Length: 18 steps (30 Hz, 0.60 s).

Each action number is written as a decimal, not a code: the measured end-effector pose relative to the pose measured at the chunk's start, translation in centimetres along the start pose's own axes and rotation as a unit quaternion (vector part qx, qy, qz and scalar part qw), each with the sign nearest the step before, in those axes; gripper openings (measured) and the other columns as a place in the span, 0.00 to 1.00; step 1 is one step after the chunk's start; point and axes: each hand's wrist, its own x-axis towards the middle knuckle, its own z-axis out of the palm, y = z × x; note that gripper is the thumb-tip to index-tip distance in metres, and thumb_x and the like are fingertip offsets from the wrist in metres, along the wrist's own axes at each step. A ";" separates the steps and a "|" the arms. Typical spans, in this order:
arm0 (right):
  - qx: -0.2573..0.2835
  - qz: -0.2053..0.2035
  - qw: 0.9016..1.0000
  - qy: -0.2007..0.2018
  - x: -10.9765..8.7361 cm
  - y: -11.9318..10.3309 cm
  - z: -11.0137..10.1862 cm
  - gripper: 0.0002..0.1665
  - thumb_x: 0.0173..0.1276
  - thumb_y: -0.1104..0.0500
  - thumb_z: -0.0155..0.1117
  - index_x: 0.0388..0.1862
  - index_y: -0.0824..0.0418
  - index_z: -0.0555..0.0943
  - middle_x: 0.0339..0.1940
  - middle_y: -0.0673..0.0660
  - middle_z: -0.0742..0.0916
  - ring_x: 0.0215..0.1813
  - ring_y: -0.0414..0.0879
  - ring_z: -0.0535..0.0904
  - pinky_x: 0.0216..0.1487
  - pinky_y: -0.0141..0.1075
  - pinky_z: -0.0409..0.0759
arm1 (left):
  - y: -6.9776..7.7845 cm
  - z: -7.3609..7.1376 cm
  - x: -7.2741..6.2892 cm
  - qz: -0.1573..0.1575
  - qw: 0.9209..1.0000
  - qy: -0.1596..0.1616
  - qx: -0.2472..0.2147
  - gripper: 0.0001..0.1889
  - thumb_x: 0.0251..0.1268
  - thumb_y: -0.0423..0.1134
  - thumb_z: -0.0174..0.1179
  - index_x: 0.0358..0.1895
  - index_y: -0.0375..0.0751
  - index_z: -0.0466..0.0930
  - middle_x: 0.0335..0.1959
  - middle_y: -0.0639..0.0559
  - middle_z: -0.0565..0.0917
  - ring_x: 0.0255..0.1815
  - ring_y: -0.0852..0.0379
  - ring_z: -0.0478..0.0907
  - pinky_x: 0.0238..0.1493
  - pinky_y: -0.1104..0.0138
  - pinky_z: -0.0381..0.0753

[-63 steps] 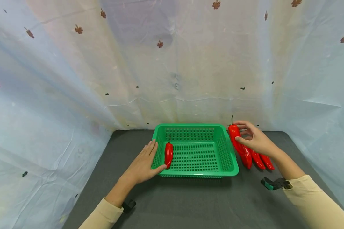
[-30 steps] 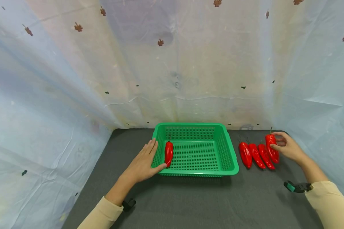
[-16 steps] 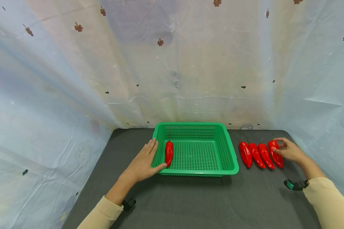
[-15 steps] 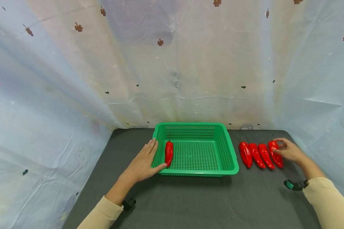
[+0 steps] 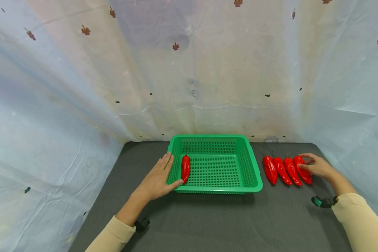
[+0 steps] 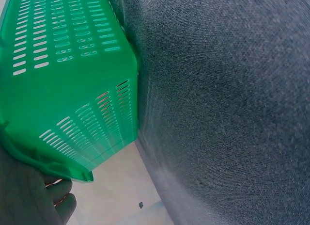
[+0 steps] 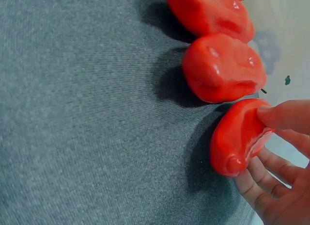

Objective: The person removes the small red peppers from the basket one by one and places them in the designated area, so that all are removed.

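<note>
In the head view my left hand [image 5: 156, 180] rests, fingers straight, on the left rim of a green slotted basket [image 5: 218, 190]. One red chili pepper [image 5: 185, 169] lies inside, along that left wall. Beyond the basket's right side, several glossy red chili peppers stand side by side in a row on the table. My right hand [image 5: 318, 166] pinches the row's rightmost chili pepper [image 7: 237, 135] between thumb and fingers, low at the table. Beside it lies another chili pepper [image 7: 223, 67], not touched by the hand. The left wrist view shows only the fingers [image 6: 60, 191] at the basket's outer wall.
A dark grey cloth covers the table [image 5: 220, 224]. Pale sheeting [image 5: 208, 87] with small leaf-like marks hangs behind and along both sides. The remaining chili peppers [image 5: 269, 170] of the row lie close to the basket's right side.
My right hand has carried a chili pepper from beside the basket's right rim to the row's right end and lowered it there. Its stem end has shifted slightly left. The left hand stays put.
</note>
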 end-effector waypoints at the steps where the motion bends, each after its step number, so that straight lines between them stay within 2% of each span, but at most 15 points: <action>1: 0.002 0.000 1.000 -0.001 -0.1 -0.1 0.0 0.38 0.83 0.58 0.62 0.75 0.82 0.60 0.62 0.92 0.72 0.49 0.71 0.86 0.45 0.55 0.91 | 0.0 0.0 0.0 0.000 1.000 -0.001 0.000 0.57 0.76 0.76 0.48 0.88 0.36 0.40 0.90 0.42 0.40 0.91 0.43 0.37 0.88 0.48 0.43; 18: 0.009 0.002 1.000 0.013 -0.5 -0.6 0.5 0.36 0.84 0.58 0.60 0.75 0.82 0.60 0.63 0.91 0.73 0.48 0.68 0.86 0.44 0.54 0.91 | 0.1 -0.1 0.0 -0.003 1.000 -0.004 0.000 0.57 0.76 0.77 0.47 0.89 0.36 0.40 0.90 0.42 0.40 0.91 0.43 0.37 0.88 0.48 0.43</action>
